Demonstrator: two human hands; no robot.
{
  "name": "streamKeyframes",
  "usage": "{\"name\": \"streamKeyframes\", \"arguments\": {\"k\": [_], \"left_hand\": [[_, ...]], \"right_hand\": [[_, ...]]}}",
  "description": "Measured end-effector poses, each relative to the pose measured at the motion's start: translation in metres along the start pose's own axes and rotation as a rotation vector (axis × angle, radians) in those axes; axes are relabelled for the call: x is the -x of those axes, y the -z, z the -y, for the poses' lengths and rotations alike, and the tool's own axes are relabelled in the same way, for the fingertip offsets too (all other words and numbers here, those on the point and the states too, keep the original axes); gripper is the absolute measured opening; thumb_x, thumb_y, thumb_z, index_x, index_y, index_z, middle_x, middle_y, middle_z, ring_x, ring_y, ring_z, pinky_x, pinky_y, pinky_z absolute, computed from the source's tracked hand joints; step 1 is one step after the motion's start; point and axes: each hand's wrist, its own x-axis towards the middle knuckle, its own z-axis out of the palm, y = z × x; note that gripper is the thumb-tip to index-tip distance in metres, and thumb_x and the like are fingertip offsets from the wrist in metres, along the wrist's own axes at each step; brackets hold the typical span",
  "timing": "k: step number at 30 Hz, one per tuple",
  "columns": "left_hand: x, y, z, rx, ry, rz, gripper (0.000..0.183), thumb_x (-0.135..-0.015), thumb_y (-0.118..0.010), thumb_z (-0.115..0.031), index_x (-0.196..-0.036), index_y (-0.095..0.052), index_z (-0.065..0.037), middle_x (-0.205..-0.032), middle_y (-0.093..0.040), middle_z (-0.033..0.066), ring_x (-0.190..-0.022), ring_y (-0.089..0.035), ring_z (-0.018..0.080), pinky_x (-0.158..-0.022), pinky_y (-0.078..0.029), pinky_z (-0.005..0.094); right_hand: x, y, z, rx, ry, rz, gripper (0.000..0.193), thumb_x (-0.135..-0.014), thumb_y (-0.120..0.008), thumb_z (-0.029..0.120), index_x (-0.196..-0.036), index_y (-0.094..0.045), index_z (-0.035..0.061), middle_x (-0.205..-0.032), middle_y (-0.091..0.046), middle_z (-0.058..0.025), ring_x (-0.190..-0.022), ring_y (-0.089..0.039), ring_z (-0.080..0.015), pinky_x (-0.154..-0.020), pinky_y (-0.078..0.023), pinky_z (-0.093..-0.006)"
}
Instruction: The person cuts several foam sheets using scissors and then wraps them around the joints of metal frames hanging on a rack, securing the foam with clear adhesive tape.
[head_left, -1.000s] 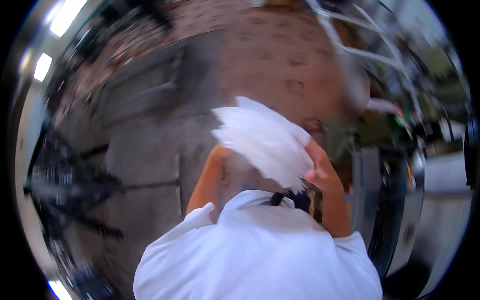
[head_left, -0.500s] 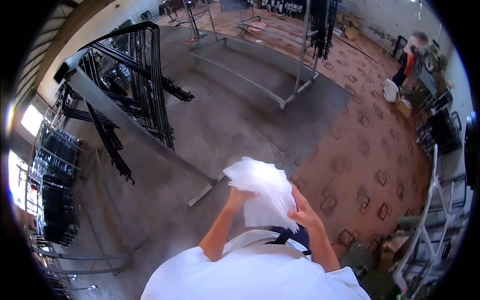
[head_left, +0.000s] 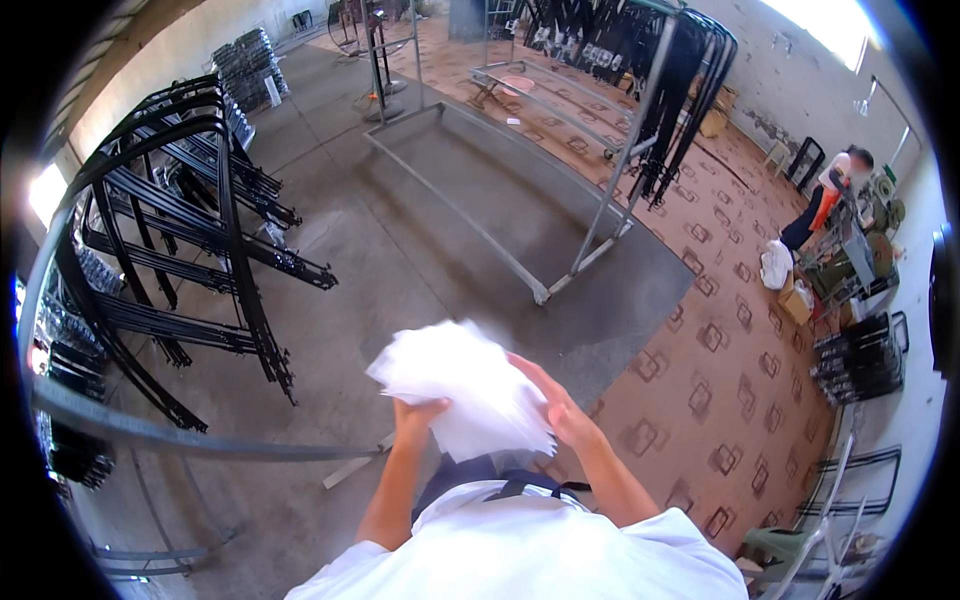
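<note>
A loose stack of thin white sheets (head_left: 470, 385) with uneven edges is between my hands in front of my body. At its lower left corner, my left hand (head_left: 416, 420) grips it, the thumb on top and the fingers hidden underneath. My right hand (head_left: 562, 408) is against the stack's right edge, its fingers stretched along that side and the thumb at the sheets. Glare and blur hide whether the sheets are paper or plastic.
Black bent tube frames (head_left: 225, 230) hang on a metal rack (head_left: 190, 430) to my left. Ahead stands a wheeled metal rack (head_left: 470, 225) with more black frames (head_left: 690, 100). Patterned carpet (head_left: 700, 400) covers the right side. A person (head_left: 832, 200) works at machines near the right wall.
My view has turned, and I am further along past the left rack. The stack and both hands are further left in view. My right hand's fingers have straightened along the stack's edge.
</note>
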Motion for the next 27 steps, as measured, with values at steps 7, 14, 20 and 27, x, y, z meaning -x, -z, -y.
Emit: {"name": "streamKeyframes", "arguments": {"k": [7,14,20,27], "left_hand": [[-0.152,0.022,0.003,0.178,0.018,-0.249,0.058,-0.059,-0.066,-0.001,-0.113,-0.044,0.002,-0.104,-0.054,0.0108,-0.094,-0.053,0.0228,-0.082,-0.042,0.0333],[-0.380,0.062,-0.025,0.074,0.078,-0.132,0.057,-0.058,-0.068,-0.003,-0.111,-0.046,0.000,-0.102,-0.055,0.0103,-0.095,-0.053,0.0230,-0.082,-0.042,0.0337],[-0.524,0.140,0.000,-0.727,-0.379,-0.036,0.052,-0.061,-0.071,-0.012,-0.109,-0.050,-0.003,-0.102,-0.056,0.0083,-0.098,-0.051,0.0218,-0.081,-0.042,0.0321],[-0.678,0.117,-0.070,-0.077,0.043,-0.217,0.054,-0.057,-0.069,0.000,-0.108,-0.049,-0.001,-0.099,-0.057,0.0078,-0.090,-0.054,0.0182,-0.080,-0.043,0.0303]], "right_hand": [[-0.186,0.067,-0.017,-0.122,-0.354,0.015,0.078,-0.075,-0.050,0.056,-0.128,-0.029,0.0027,-0.126,-0.037,-0.0085,-0.114,-0.036,-0.0163,-0.094,-0.029,-0.0297],[-0.375,0.154,-0.093,-0.167,-0.372,-0.183,0.067,-0.081,-0.041,0.055,-0.122,-0.038,0.0014,-0.116,-0.048,-0.0101,-0.103,-0.048,-0.0172,-0.088,-0.038,-0.0326],[-0.519,0.187,-0.131,-0.252,-0.501,-0.438,0.035,-0.089,-0.041,0.031,-0.100,-0.055,0.0011,-0.090,-0.059,-0.0067,-0.085,-0.052,-0.0114,-0.075,-0.042,-0.0272],[-0.683,0.246,-0.149,-0.025,-0.541,-0.369,0.044,-0.088,-0.041,0.039,-0.107,-0.052,0.0003,-0.095,-0.057,-0.0063,-0.085,-0.052,-0.0111,-0.073,-0.043,-0.0261]]}}
